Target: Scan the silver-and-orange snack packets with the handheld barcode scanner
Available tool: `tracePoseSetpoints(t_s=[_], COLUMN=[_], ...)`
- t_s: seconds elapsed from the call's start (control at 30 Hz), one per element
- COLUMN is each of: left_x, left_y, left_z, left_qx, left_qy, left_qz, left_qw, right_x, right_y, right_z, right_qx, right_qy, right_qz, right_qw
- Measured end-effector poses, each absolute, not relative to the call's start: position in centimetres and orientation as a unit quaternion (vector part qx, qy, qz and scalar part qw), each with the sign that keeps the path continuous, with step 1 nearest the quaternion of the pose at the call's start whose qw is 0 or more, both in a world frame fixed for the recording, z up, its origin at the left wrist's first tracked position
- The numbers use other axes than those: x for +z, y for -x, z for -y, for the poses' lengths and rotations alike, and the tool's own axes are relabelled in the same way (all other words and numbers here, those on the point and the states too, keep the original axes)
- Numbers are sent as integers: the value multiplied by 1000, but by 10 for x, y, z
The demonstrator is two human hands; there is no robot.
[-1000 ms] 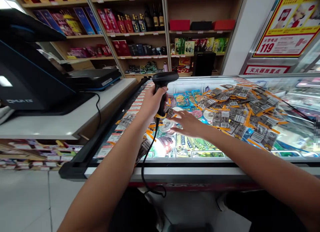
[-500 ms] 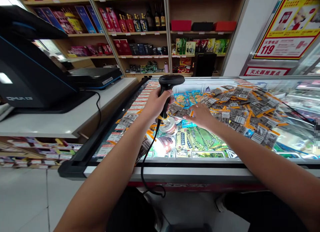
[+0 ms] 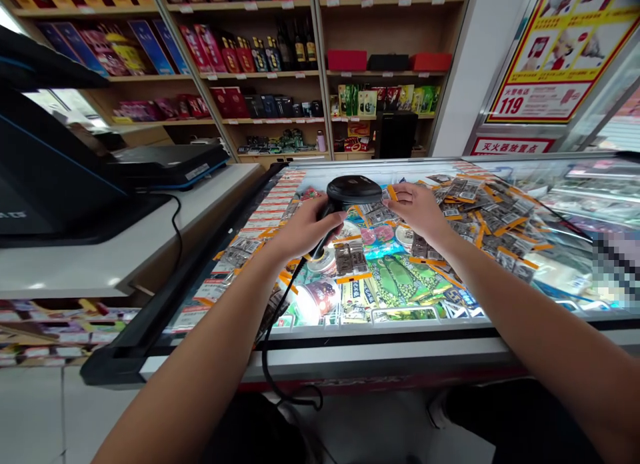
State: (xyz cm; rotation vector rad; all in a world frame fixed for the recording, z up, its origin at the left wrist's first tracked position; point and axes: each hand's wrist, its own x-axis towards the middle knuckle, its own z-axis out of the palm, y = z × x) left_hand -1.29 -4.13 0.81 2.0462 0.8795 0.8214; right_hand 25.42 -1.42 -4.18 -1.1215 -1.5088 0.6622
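My left hand [image 3: 313,225] is wrapped round the handle of a black corded barcode scanner [image 3: 354,189], held above the glass top of a chest freezer. Just right of the scanner head, my right hand [image 3: 419,211] pinches a small snack packet [image 3: 393,193] by its orange edge; most of that packet is hidden behind the scanner and fingers. Below the scanner, a dark packet with orange strips [image 3: 351,260] lies on the glass. A heap of similar packets [image 3: 500,207] spreads to the right of my right hand.
Through the freezer glass show green bags [image 3: 400,277] and round tubs [image 3: 320,294]. The scanner's cable [image 3: 266,347] hangs over the freezer's front edge [image 3: 350,361]. A counter [image 3: 100,271] with a black scale [image 3: 165,163] stands left; stocked shelves [image 3: 265,74] line the back.
The scanner head has tipped down and moved slightly right. My right hand has risen with a packet pinched in it. A dark packet now lies below the scanner. The whole view has shifted slightly.
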Motion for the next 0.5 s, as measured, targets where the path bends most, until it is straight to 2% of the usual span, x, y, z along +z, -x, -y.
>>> tracePoseSetpoints(t_s=[0.5], left_x=[8], left_y=[16], left_z=[41], left_qx=[261], left_qy=[-849], left_qz=[-350], left_qw=[297], right_x=[-36], right_y=[-252], right_z=[19], right_qx=[247], right_qy=[474], right_qz=[657], right_qw=[532])
